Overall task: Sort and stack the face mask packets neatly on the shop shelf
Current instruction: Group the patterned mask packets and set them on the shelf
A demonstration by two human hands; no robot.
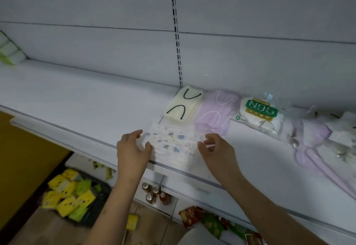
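At the bottom of the frame, on a lower level, yellow and green packs [68, 192] are seen at the lower left, small brown bottles [154, 194] in the middle, and red and green snack bags [204, 219] at the lower right.

Just above them, in the middle of the frame, the patterned mask packet [171, 144] is laid flat at the front edge of the white shelf [77, 98]. It is held at its 2 short ends. The left hand [133, 148] is curled round the left end, with the thumb on top. The right end is pinched by the right hand [213, 148], fingers bent on the clear wrap.

Behind it, 3 packets are lined up in a row near the back wall: a cream mask packet [183, 106] with black loops, a purple mask packet [217, 113] just beside it, and an N95 mask packet [260, 113] to the right. At the right edge of the frame, loose mask packets [316, 137] are left in a messy pile.

The step in hand looks like the patterned packet being set straight in front of the row. Next, it likely needs to be squared up with the cream packet and let go. Then the messy pile should be sorted.
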